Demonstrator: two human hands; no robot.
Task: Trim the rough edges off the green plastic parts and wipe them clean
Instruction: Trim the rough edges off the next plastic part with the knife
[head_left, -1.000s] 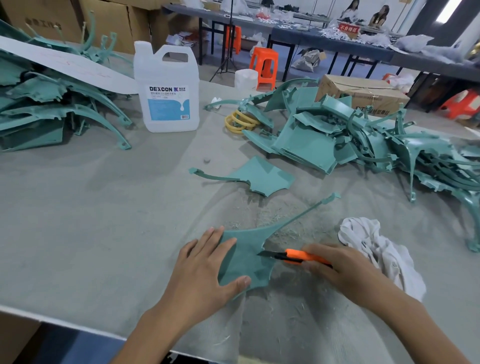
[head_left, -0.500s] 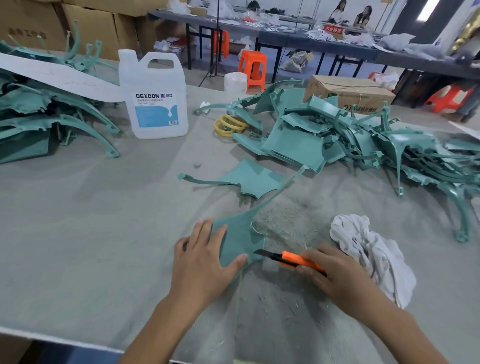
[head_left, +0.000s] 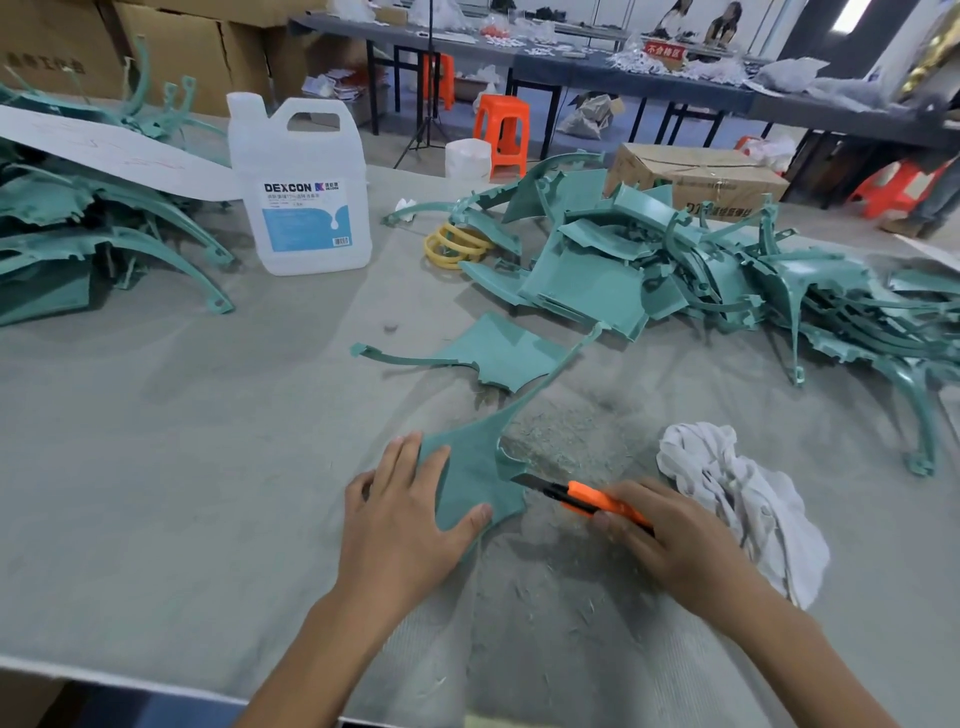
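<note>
Near the front of the table (head_left: 156, 467), the green part (head_left: 470, 478) lay flat, broad end pinned under the straight fingers of the left grip (head_left: 405, 519), thin arm running away toward the far pile (head_left: 675, 280). Just right of it, the right grip (head_left: 670, 540) was curled round an orange knife (head_left: 587, 499), blade pointing left, tip at the part's right edge. The cut would likely follow that edge; a white rag (head_left: 737, 499) lay beside the right grip

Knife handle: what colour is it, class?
Orange; the knife handle shows best in the head view.
</note>
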